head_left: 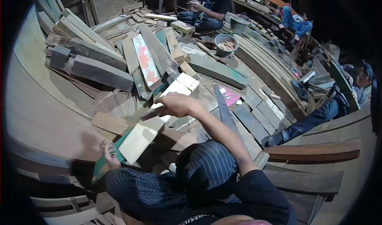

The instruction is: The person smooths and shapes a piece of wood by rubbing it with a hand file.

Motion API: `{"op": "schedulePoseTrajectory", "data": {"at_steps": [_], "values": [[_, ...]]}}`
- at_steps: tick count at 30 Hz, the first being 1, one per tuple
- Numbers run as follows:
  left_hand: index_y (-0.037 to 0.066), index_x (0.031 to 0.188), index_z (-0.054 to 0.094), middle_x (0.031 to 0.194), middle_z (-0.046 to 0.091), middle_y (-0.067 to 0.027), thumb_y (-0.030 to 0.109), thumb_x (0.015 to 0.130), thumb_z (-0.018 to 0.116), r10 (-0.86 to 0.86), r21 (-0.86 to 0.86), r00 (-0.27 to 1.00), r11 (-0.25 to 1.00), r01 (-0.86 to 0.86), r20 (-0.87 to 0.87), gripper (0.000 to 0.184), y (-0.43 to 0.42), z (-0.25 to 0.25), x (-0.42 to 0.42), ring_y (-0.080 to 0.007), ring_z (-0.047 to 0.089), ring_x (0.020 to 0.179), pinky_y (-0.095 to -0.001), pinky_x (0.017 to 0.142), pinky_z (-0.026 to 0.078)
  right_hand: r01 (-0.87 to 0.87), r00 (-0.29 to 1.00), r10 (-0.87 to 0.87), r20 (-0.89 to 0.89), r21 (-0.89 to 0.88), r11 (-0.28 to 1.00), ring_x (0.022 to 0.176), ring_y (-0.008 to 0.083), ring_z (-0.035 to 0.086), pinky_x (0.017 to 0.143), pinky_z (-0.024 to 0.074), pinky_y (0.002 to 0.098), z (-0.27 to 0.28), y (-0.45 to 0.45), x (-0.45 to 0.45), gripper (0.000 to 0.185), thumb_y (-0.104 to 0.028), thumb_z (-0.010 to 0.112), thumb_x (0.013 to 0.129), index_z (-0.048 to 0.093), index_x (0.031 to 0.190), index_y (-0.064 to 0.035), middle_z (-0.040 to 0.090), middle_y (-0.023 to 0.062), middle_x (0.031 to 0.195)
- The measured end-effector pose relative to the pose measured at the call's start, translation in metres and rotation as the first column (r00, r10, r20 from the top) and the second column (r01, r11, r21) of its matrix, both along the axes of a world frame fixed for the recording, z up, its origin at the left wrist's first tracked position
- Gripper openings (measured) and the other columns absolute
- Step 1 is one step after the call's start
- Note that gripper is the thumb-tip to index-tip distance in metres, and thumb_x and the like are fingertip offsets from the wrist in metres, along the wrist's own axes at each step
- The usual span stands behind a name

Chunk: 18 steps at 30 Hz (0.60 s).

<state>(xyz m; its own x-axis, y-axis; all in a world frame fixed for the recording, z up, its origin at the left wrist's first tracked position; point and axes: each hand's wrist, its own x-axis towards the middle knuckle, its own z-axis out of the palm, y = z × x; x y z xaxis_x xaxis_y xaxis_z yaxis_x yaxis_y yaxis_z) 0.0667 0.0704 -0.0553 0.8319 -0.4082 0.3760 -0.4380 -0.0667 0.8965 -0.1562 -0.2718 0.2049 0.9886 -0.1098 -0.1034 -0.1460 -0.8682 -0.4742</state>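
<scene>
My right hand (180, 104) is closed around a dark brown bar-like piece (151, 114) above a pale wooden beam (139, 139); its exact kind is unclear. The beam slants away in front of my knees, over a green board (102, 165). Beside the near end of that board is my left hand (111, 155), fingers raised and apart, holding nothing I can see. Whether it touches the board I cannot tell. Right of my forearm, a handsaw blade (225, 109) lies near a pink sheet (229, 95) with small white pieces on it.
Stacked timber (95, 67) rises at the left, with a red-stained board (145, 59) beyond the beam. A bucket (226, 45) holds small pale pieces. One person (213, 6) sits at the back; another's leg (314, 115) stretches in from the right. Long planks (270, 67) run along the right.
</scene>
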Motion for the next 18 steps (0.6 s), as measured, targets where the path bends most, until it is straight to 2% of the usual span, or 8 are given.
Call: {"op": "schedulePoseTrajectory", "data": {"at_steps": [2, 5, 6, 9, 13, 14, 16, 18], "values": [[0.005, 0.129, 0.06, 0.069, 0.048, 0.0023, 0.013, 0.09, 0.044, -0.051, -0.161, 0.981, 0.987, 0.021, -0.185, 0.043, 0.006, -0.008, 0.008, -0.0103, 0.049, 0.066, -0.026, 0.069, 0.042, 0.059, 0.998, -0.06, 0.034, 0.033, 0.998, 0.106, 0.0441, 0.064, 0.088, 0.0506, 0.0515, -0.005, 0.014, -0.006, 0.055, -0.035, 0.069, 0.094, 0.055, 0.135, -0.0001, 0.069, 0.0267, 0.106], [0.005, 0.123, 0.064, 0.063, 0.041, 0.0053, 0.011, 0.091, 0.042, 0.199, -0.069, 0.881, 0.965, -0.252, -0.43, 0.039, 0.004, 0.008, -0.007, -0.0065, 0.039, 0.056, -0.0233, 0.056, 0.034, 0.111, 0.985, -0.124, 0.119, 0.107, 0.988, 0.104, 0.0447, 0.064, 0.088, 0.05, 0.0513, -0.036, 0.024, -0.016, 0.056, -0.032, 0.067, 0.096, 0.052, 0.138, 0.0015, 0.069, 0.027, 0.106], [0.005, 0.121, 0.064, 0.061, 0.039, 0.0057, 0.006, 0.091, 0.04, 0.137, -0.177, 0.849, 0.949, -0.26, -0.511, 0.038, 0.003, -0.002, -0.004, -0.0059, 0.035, 0.053, -0.0235, 0.051, 0.031, 0.11, 0.982, -0.131, 0.134, 0.157, 0.982, 0.104, 0.0451, 0.064, 0.088, 0.0499, 0.0509, -0.043, 0.026, -0.019, 0.056, -0.032, 0.067, 0.097, 0.052, 0.139, 0.0011, 0.069, 0.0272, 0.107], [0.004, 0.12, 0.064, 0.06, 0.034, 0.0064, -0.008, 0.09, 0.039, 0.005, -0.221, 0.837, 0.964, -0.151, -0.548, 0.041, 0.012, -0.016, -0.009, -0.0061, 0.031, 0.046, -0.0245, 0.039, 0.025, 0.162, 0.981, -0.179, 0.07, 0.194, 0.968, 0.107, 0.0451, 0.064, 0.091, 0.0508, 0.0482, -0.039, 0.034, -0.044, 0.055, -0.033, 0.066, 0.098, 0.051, 0.141, -0.0031, 0.067, 0.0288, 0.116], [0.009, 0.113, 0.06, 0.059, 0.031, 0.0042, -0.015, 0.088, 0.04, 0.187, -0.248, 0.689, 0.841, -0.481, -0.7, 0.04, -0.011, -0.003, -0.032, -0.0082, 0.033, 0.042, -0.0267, 0.035, 0.026, 0.206, 0.975, -0.219, 0.02, 0.268, 0.941, 0.111, 0.0398, 0.066, 0.093, 0.0503, 0.0455, -0.067, 0.031, -0.066, 0.057, -0.035, 0.065, 0.099, 0.048, 0.144, -0.0046, 0.067, 0.0267, 0.121], [0.011, 0.109, 0.057, 0.059, 0.031, 0.003, -0.015, 0.087, 0.039, 0.032, -0.402, 0.711, 0.807, -0.432, -0.702, 0.039, -0.011, 0.005, -0.036, -0.0091, 0.032, 0.041, -0.0281, 0.033, 0.026, 0.223, 0.971, -0.237, 0.012, 0.3, 0.928, 0.111, 0.0381, 0.066, 0.094, 0.0498, 0.0448, -0.069, 0.034, -0.072, 0.057, -0.035, 0.064, 0.1, 0.047, 0.146, -0.005, 0.067, 0.0258, 0.121], [0.014, 0.102, 0.054, 0.061, 0.033, 0.0016, -0.014, 0.087, 0.04, 0.076, -0.356, 0.707, 0.824, -0.442, -0.703, 0.035, -0.013, -0.003, -0.034, -0.0116, 0.037, 0.037, -0.029, 0.032, 0.025, 0.233, 0.963, -0.262, 0.059, 0.296, 0.926, 0.11, 0.0368, 0.066, 0.096, 0.0494, 0.0418, -0.083, 0.037, -0.078, 0.057, -0.035, 0.064, 0.1, 0.048, 0.147, -0.0062, 0.067, 0.0261, 0.122], [0.015, 0.096, 0.053, 0.059, 0.035, 0.0009, -0.014, 0.083, 0.042, 0.046, -0.326, 0.65, 0.837, -0.44, -0.759, 0.034, -0.012, 0.0, -0.036, -0.0117, 0.039, 0.037, -0.0283, 0.03, 0.024, 0.279, 0.936, -0.351, 0.027, 0.551, 0.787, 0.113, 0.0353, 0.066, 0.095, 0.05, 0.0428, -0.089, 0.048, -0.084, 0.056, -0.035, 0.066, 0.099, 0.05, 0.144, -0.0049, 0.065, 0.0255, 0.126]]}}
